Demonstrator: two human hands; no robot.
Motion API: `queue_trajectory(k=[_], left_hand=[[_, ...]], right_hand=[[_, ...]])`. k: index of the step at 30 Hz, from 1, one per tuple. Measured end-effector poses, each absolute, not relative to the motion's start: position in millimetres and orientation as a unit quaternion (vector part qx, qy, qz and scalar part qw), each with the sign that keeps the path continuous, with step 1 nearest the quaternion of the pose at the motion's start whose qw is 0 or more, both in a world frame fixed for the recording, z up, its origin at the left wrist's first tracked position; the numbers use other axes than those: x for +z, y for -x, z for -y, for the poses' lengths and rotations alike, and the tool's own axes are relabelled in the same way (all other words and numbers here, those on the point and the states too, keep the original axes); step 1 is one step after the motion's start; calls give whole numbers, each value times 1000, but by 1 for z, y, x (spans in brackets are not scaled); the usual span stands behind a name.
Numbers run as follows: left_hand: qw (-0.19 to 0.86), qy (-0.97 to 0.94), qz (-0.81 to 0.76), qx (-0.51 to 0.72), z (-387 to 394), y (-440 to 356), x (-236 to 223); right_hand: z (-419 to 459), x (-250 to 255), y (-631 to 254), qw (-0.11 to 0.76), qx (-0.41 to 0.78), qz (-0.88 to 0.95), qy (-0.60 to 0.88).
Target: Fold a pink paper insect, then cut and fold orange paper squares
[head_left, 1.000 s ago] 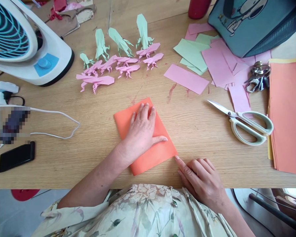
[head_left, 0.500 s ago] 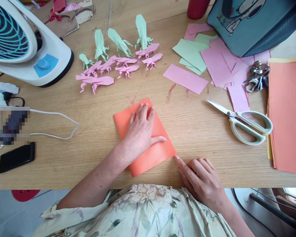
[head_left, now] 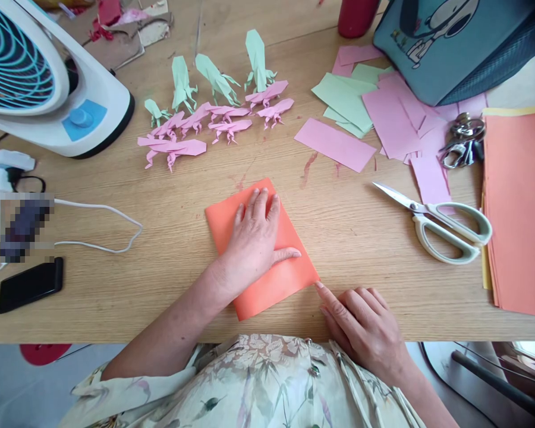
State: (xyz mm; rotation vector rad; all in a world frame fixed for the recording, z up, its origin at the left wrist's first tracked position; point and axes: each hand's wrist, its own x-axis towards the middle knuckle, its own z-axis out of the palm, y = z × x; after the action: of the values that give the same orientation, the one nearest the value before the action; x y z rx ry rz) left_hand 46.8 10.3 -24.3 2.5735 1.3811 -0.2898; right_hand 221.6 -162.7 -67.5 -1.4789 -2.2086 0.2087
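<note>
A sheet of orange paper (head_left: 289, 276) lies at an angle on the table in front of me, doubled over, its lower left end looking softly rounded. My left hand (head_left: 254, 235) rests flat on it with the fingers stretched forward and the thumb out to the right. At the paper's lower right corner, the tip of my right index finger (head_left: 361, 324) touches the edge. That finger is extended while the others curl loosely, and no object shows in this hand. White-handled scissors (head_left: 446, 229) lie to the right, apart from both hands.
Folded pink paper figures (head_left: 182, 147) and green ones (head_left: 216, 77) stand behind the sheet. Pink and green paper pieces (head_left: 336, 144) lie near a blue bag (head_left: 441, 65). An orange paper stack (head_left: 521, 214) is far right. A fan (head_left: 93, 119) and a phone (head_left: 30, 285) are left.
</note>
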Motion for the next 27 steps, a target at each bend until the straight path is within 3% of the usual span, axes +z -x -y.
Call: queue_trajectory(k=[17, 27], left_hand=[[85, -876, -461, -116, -7, -62, -8], [58, -852, -515, -78, 16, -63, -37]], right_hand=[[159, -64, -218, 211, 70, 805, 550], [159, -64, -217, 212, 74, 807, 546]])
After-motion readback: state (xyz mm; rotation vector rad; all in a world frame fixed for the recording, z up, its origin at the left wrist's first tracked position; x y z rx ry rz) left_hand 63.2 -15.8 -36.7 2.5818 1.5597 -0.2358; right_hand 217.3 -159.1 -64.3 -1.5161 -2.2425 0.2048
